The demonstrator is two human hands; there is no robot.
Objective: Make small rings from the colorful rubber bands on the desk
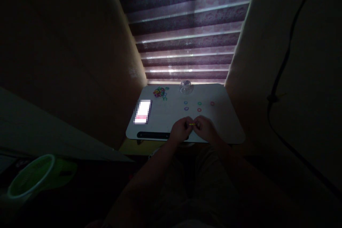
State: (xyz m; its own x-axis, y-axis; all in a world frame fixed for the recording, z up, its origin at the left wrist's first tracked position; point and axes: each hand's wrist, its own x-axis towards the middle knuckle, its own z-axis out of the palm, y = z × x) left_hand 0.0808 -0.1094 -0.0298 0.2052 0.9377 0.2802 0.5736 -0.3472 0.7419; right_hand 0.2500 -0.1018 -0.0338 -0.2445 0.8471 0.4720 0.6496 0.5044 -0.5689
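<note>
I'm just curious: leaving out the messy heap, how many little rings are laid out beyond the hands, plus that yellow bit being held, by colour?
Blue or purple rings: 2
Green ring: 1
Red or pink rings: 2
Yellow piece, between the left hand and right hand: 1
Total: 6

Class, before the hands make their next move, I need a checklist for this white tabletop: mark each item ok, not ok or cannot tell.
1. Yellow band held by both left hand and right hand: ok.
2. Yellow band undamaged: cannot tell; too small and dim.
3. Five laid-out rings apart from one another: ok.
4. Rings in the colorful pile separated: not ok; many are heaped together.
5. Clear container away from the hands: ok; it stands near the back edge of the white tabletop.
</note>
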